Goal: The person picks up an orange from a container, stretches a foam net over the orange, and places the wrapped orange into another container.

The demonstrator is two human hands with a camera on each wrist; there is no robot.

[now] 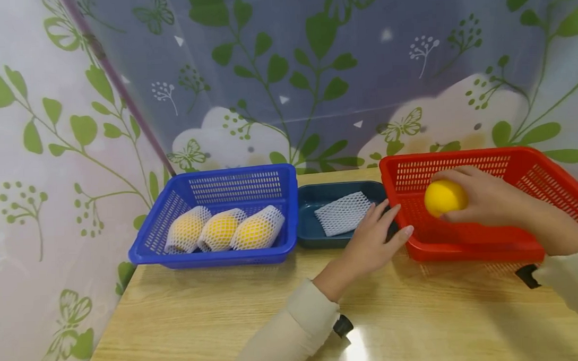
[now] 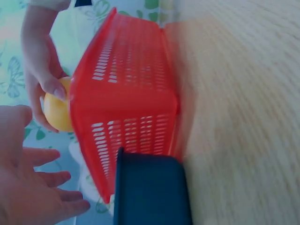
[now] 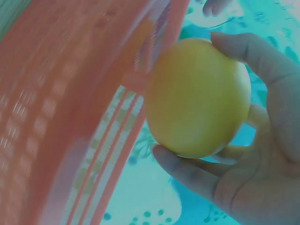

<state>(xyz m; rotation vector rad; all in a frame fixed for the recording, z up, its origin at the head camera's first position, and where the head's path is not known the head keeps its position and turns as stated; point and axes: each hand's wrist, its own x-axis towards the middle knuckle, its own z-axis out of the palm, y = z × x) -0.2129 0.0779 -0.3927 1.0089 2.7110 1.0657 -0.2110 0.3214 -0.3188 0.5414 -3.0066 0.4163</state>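
Observation:
My right hand [image 1: 492, 197] grips a smooth, round yellow fruit [image 1: 443, 199] over the inside of the red basket [image 1: 478, 251]. In the right wrist view the thumb and fingers curl round the fruit [image 3: 197, 98]. My left hand [image 1: 370, 241] has its fingers spread and holds nothing; it hovers by the red basket's left wall, above the right end of the dark green tray [image 1: 306, 214]. A white foam net sleeve [image 1: 340, 213] lies flat in that tray, its right end close to the left fingers.
At the left stands a blue basket [image 1: 215, 260] with three yellow fruits [image 1: 259, 232], each in a white foam net. Baskets and tray stand side by side on a wooden table [image 1: 188, 317], before a leaf-patterned curtain [image 1: 314, 84].

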